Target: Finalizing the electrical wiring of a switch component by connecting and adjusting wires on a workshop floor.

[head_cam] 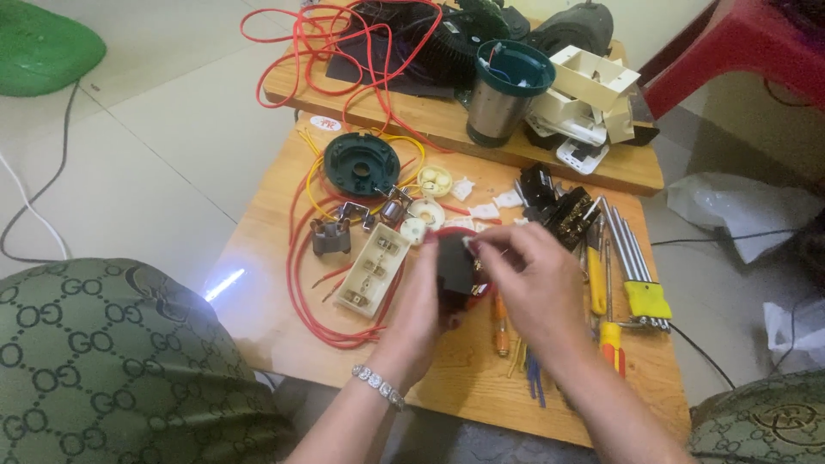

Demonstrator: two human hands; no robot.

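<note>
Lying just left of the left hand (419,305) is a cream socket strip (371,271) ringed by red wire (302,283). Both hands are gripping a black block (454,268) between them, the right hand (531,288) pinching its top edge; yellow-handled screwdrivers (607,296) are resting just beyond it.

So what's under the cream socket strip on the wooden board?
Loops of red wire run beneath the cream socket strip, showing at both sides on the wooden board. How the wire lies directly below it is covered. The left hand rests just beside it.
</note>
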